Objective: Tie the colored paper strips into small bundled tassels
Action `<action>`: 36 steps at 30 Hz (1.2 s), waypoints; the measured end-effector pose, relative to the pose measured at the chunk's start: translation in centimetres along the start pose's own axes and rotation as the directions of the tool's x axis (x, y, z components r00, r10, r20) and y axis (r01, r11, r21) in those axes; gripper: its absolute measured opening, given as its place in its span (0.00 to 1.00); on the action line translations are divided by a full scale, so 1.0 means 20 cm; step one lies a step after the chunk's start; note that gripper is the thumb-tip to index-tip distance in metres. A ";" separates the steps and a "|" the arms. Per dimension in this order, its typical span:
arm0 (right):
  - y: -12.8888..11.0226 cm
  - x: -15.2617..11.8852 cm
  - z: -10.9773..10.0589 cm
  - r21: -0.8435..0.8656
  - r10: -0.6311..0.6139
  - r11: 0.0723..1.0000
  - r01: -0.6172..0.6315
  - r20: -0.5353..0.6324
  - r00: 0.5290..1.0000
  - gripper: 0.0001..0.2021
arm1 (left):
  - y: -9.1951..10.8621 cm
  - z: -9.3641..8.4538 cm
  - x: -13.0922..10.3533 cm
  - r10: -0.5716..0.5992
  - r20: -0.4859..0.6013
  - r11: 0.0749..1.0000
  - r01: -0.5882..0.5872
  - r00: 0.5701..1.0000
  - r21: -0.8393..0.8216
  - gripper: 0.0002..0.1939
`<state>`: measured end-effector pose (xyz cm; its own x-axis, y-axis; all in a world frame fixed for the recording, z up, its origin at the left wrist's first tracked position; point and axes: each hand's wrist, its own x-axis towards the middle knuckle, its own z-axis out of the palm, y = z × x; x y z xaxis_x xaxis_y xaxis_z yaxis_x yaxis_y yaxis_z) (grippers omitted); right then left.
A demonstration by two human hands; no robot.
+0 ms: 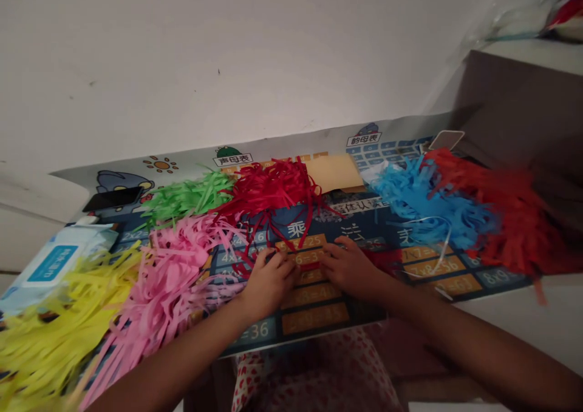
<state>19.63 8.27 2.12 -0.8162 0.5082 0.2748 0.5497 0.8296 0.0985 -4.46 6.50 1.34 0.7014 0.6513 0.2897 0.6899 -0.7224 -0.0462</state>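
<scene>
Two hands on a narrow red strip among bright paper fringes

The red strip (311, 267) lies low on a printed chart (314, 321) that covers the table, and it runs crosswise between the two hands. Its left part passes by the left hand (269, 281), close to some loose red fringe; more red shows beyond the right hand (348, 267), under and behind the fingers and wrist.

The left hand is palm down with its fingers bent over, the tips at the left part of the strip. The right hand comes in from the other side, also palm down, its fingers loosely bent and a little apart, reaching toward the strip. Whether either hand pinches the strip or only presses on it cannot be told, since the fingertips are dim and partly hidden. The hands are near each other but apart.

Just above them sits a dark red bunch (273, 187), with a yellow sheet (334, 173) beside it. To the left are a green bunch (191, 196), a pink bunch (177, 260) and a yellow bunch (68, 321), next to a pack of wipes (57, 263) and a dark phone (113, 199). To the right, a blue bunch (430, 202) touches an orange-red bunch (505, 206), and a thin white cord (449, 236) loops by the blue one
</scene>
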 end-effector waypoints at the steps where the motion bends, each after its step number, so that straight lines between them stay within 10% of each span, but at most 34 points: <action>1: 0.00 0.01 0.01 -0.018 -0.030 0.999 0.030 0.010 0.999 0.08 | 0.01 0.01 0.01 -0.017 -0.002 1.000 0.017 1.000 0.011 0.06; 8: 0.00 0.09 0.03 0.101 0.213 0.972 -0.210 -0.019 0.977 0.05 | 0.02 -0.01 0.06 -0.048 -0.083 0.999 0.049 0.995 0.014 0.07; 17: -0.07 0.01 0.12 0.097 0.210 0.975 -0.201 -0.099 0.973 0.05 | -0.01 0.02 -0.03 -0.107 -0.135 0.992 0.095 0.985 -0.088 0.06; 26: 0.01 0.05 0.06 0.267 0.439 0.840 -0.472 0.176 0.881 0.05 | -0.06 -0.02 -0.01 -0.430 0.079 0.828 0.428 0.899 -0.362 0.05; 31: 0.04 0.04 0.07 0.201 0.155 0.967 -0.157 0.025 0.988 0.04 | -0.03 -0.03 -0.01 -0.316 0.037 0.923 0.316 0.948 -0.221 0.03; 36: 0.05 0.05 0.06 0.064 -0.113 0.992 0.111 0.036 0.993 0.07 | 0.01 0.02 0.00 -0.148 -0.013 0.983 0.145 0.989 -0.111 0.09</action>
<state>19.16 9.86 1.31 -0.8789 0.4192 0.2276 0.4435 0.8938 0.0667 -4.17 6.47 0.98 0.5895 0.7477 0.3055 0.7602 -0.6415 0.1031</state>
